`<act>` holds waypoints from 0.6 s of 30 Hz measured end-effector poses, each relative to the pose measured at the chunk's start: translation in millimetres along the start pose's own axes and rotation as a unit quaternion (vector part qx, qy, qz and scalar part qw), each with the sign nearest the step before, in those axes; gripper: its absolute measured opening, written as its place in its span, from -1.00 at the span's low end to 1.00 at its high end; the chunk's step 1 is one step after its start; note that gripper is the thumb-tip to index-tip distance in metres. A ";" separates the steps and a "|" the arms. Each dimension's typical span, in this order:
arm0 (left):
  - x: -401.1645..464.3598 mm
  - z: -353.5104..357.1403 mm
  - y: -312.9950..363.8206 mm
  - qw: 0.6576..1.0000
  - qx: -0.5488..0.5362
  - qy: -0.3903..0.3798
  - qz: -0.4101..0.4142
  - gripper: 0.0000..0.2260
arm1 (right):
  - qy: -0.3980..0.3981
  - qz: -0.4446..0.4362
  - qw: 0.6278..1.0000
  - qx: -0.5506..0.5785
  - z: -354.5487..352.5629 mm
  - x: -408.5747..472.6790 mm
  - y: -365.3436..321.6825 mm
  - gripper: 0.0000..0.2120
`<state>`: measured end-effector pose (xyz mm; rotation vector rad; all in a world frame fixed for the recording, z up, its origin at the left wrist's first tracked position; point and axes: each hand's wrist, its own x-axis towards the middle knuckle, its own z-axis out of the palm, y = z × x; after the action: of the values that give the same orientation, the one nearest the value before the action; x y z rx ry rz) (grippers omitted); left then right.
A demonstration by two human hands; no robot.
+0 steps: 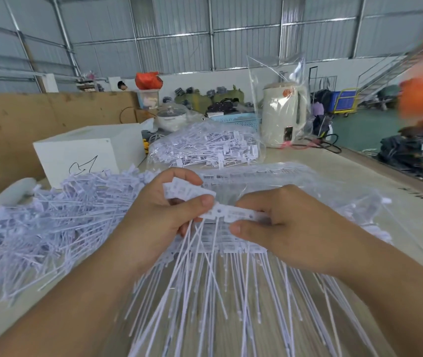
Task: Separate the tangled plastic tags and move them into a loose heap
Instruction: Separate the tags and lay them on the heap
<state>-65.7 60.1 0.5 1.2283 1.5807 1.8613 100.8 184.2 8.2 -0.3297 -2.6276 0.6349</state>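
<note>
Our left hand (pixel 164 212) and right hand (pixel 277 228) pinch the flat heads of a tag bundle (pixel 220 212) above the bench (pixel 398 202); we judge these tags light, springy, best held there.

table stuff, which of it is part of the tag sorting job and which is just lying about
Part of the job:
- joined tags held by left hand and right hand
- loose heap at left
- bagged tags under the hands
- second bag of tags further back

Just lying about:
- white box
- kettle in plastic
- blue basket
- lidded pot
</note>
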 end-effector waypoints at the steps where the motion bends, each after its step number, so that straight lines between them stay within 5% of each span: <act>1: 0.1 1.0 -0.6 1.000 -0.008 0.005 -0.003 -0.77 | 0.011 0.001 1.000 0.005 2.0 0.3 -0.6 -0.71; 6: -1.4 15.1 0.4 0.985 -0.158 0.054 -0.034 -0.85 | 0.124 0.015 0.990 0.070 16.1 3.6 -6.9 -0.70; 14: -9.4 32.7 10.0 0.965 -0.231 0.123 0.010 -0.84 | 0.265 -0.018 0.963 0.044 30.6 2.9 -21.4 -0.73; 18: -2.6 26.4 -0.4 0.945 -0.289 0.145 -0.056 -0.89 | 0.319 -0.035 0.946 0.049 25.7 2.0 -25.9 -0.68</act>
<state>-42.9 73.4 -1.6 0.6138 1.0671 2.2754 84.2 152.6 0.5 -0.3408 -1.9712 0.5220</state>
